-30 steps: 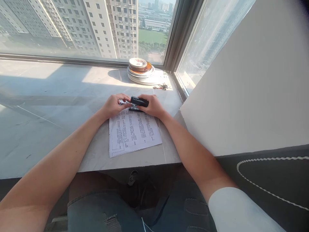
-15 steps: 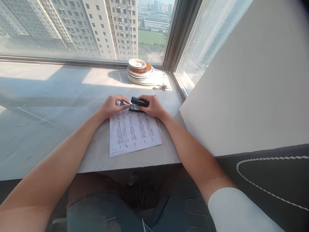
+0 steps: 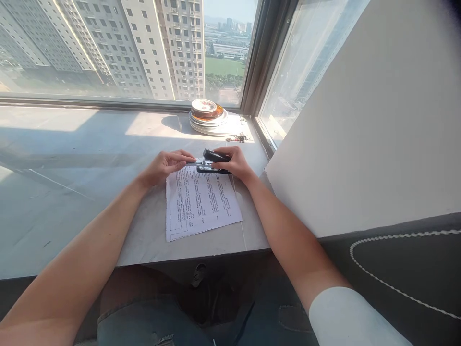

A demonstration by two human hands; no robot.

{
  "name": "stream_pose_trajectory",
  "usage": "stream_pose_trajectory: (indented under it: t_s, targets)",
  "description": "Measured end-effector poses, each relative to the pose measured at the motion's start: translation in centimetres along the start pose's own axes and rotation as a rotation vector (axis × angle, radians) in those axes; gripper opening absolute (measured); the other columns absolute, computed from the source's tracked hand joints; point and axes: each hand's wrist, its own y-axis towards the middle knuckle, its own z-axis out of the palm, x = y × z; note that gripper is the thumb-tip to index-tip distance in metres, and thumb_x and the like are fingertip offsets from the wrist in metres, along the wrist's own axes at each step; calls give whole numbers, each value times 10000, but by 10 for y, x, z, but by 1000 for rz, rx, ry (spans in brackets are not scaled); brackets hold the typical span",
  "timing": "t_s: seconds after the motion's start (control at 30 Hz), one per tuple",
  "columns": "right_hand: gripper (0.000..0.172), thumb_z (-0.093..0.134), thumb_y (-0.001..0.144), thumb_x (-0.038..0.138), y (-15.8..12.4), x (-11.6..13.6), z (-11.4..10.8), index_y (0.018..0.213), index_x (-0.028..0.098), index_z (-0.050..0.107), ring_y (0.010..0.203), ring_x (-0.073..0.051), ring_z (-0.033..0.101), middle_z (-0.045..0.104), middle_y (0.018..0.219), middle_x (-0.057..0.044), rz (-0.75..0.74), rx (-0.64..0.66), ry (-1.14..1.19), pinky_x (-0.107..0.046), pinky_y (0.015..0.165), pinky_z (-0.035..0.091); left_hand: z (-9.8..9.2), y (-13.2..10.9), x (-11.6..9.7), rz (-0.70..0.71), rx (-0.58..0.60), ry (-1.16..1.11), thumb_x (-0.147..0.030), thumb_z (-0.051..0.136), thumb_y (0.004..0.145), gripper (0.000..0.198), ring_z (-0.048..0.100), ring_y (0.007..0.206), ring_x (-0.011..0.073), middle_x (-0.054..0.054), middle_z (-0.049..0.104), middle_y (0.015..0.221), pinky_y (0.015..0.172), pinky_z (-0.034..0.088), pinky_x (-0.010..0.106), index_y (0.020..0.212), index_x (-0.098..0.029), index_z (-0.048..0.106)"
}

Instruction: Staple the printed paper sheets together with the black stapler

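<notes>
A black stapler (image 3: 215, 157) sits at the far edge of a printed sheet of paper (image 3: 200, 202) on the grey marble windowsill (image 3: 90, 158). My right hand (image 3: 236, 162) is wrapped round the stapler's right end and holds it. My left hand (image 3: 166, 164) lies on the sheet's far left corner, its fingertips pinched on the metal strip (image 3: 196, 163) that sticks out of the stapler's left end.
A stack of plates (image 3: 208, 114) stands at the sill's far right corner, with a small bunch of keys (image 3: 237, 139) beside it. A white wall (image 3: 360, 144) rises on the right. A dark cushion with white stitching (image 3: 403, 269) lies low right. My knees are under the sill's edge.
The stapler's top has tilted up a little and the metal strip shows further out on its left. Both hands stay on it. The camera has tipped slightly.
</notes>
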Motion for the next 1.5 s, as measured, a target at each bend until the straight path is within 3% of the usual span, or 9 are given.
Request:
stream_pose_trajectory:
  t_s: [0.23, 0.5, 0.6, 0.73, 0.8, 0.9, 1.1, 1.33, 1.5]
  targets:
    - [386, 826, 739, 408, -2, 14, 13, 1065, 205, 794, 858, -183, 659, 744, 935, -20, -99, 194, 47, -317, 770, 520, 11, 6, 14, 59, -21, 58, -467, 954, 634, 671, 687, 927, 213, 94, 755, 1177, 843, 567, 379, 1249, -291, 751]
    - [310, 821, 790, 400, -6, 17, 31, 1045, 230, 773, 799, -162, 635, 727, 898, 1, -172, 183, 10, -315, 744, 501, 9, 5, 20, 64, 9, 140, -531, 952, 608, 592, 642, 906, 202, 59, 756, 1079, 800, 512, 331, 1089, -249, 754]
    - [295, 793, 829, 414, -5, 18, 32, 1064, 242, 755, 831, -173, 645, 725, 919, 0, -125, 36, -21, -329, 766, 519, 6, 7, 23, 61, -132, 105, -627, 797, 782, 476, 655, 916, 210, 73, 763, 1015, 811, 515, 337, 1041, -228, 763]
    - [200, 728, 887, 392, 0, 14, 23, 1027, 249, 718, 853, -190, 639, 711, 918, -11, -33, -381, -203, -358, 795, 528, 7, 11, 30, -15, -375, 270, -563, 572, 966, 397, 659, 918, 225, 78, 771, 967, 888, 514, 388, 966, -215, 763]
    - [152, 700, 906, 373, 2, 9, 16, 984, 243, 699, 839, -199, 631, 701, 895, -19, 15, -547, -336, -371, 797, 520, 10, 13, 34, -39, -342, 441, -511, 602, 951, 357, 652, 1002, 259, 88, 775, 1062, 974, 492, 444, 1057, -214, 769]
    - [129, 690, 913, 353, 3, 2, 8, 979, 242, 685, 841, -215, 639, 709, 895, -30, 37, -622, -491, -387, 823, 509, 15, 14, 36, -43, -184, 596, -465, 578, 965, 434, 607, 1201, 318, 111, 718, 1316, 1095, 412, 526, 1293, -216, 714]
    - [166, 697, 884, 271, 5, -10, 11, 1049, 248, 701, 931, -257, 685, 760, 992, -50, 2, -476, -574, -428, 893, 505, 21, 12, 28, -42, 44, 695, -378, 622, 925, 386, 606, 1179, 324, 101, 701, 1285, 1068, 407, 527, 1278, -253, 711]
    - [185, 700, 838, 172, 5, -15, 13, 1004, 253, 712, 993, -286, 679, 759, 992, -47, -32, -304, -610, -472, 962, 467, 20, 12, 28, 64, 49, 573, -327, 694, 862, 404, 649, 1045, 284, 101, 701, 1128, 999, 469, 485, 1252, -218, 701]
    - [323, 633, 810, 108, 4, -7, 13, 1087, 257, 707, 1010, -268, 662, 756, 1044, -37, -85, -188, -607, -455, 974, 439, 23, 12, 23, 80, 59, 513, -320, 677, 878, 396, 657, 1022, 266, 90, 697, 1103, 978, 490, 468, 1264, -245, 716]
